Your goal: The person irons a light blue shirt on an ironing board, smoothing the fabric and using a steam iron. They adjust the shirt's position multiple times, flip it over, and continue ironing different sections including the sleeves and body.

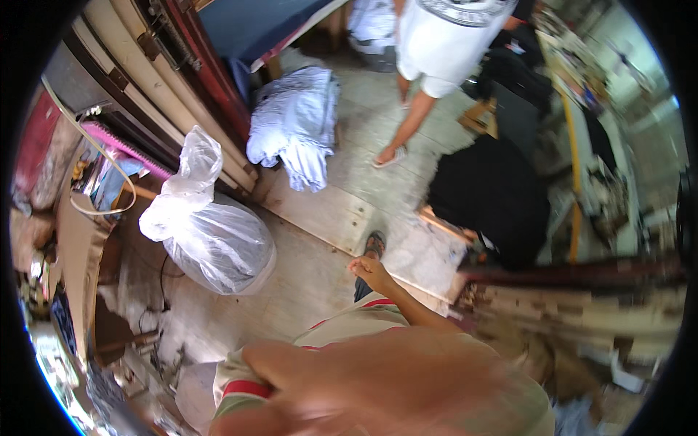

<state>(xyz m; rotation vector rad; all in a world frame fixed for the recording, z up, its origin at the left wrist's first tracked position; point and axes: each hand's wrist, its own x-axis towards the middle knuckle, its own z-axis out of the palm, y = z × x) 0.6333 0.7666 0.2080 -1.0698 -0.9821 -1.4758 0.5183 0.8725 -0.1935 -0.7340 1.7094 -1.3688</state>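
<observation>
In the head view, the floor (309,272) is pale and worn, running through a doorway into a cluttered workroom. Our right hand (369,272) hangs ahead of us, fingers loosely curled, and we see nothing in it. Our left hand (396,378) seems to be the large blur near the lens; whether it is spread, closed or holding something, we cannot tell. The nearest goods are a tied plastic bag (227,247) on the floor at our left and black cloth (494,192) heaped to our right. We judge the step in hand to be walking, one sandal (374,244) forward; moving on calls for sure footing between them. Beyond, blue cloth (294,120) and a co-worker in white (445,47) narrow the way.
</observation>
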